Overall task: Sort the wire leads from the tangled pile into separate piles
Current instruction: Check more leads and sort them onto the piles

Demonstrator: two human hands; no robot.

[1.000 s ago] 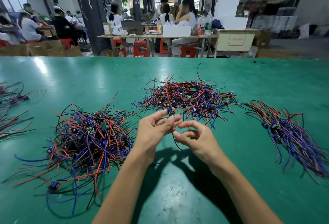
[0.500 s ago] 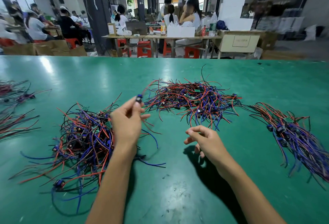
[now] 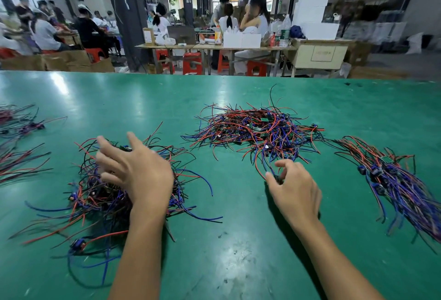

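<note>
Head view of a glossy green worktable [image 3: 238, 252] bearing several heaps of red, blue and black insulated wire leads. The central tangled pile [image 3: 257, 130], at 12 o'clock from the hands, is the unsorted stock; its strands point every way, with no common axis. The left hand [image 3: 136, 170], at 9 o'clock, hovers over the loose left-hand pile [image 3: 107, 194] with fingers spread and straight, holding nothing, which is judged to be the posture of a hand that has just let a lead go or is patting the heap flat. The right hand [image 3: 294, 190] reaches toward the near fringe of the central pile, thumb and curled fingers closing round a thin red and black lead [image 3: 267, 170]; whether the pinch is complete cannot be told. That lead's long axis runs roughly from 12 to 6 o'clock, free end toward the person. At 3 o'clock lies a combed bundle [image 3: 401, 187], its strands parallel, running from 10 to 4 o'clock, probably so laid for counting. Further bundles [image 3: 16, 147] lie at the far left edge.
</note>
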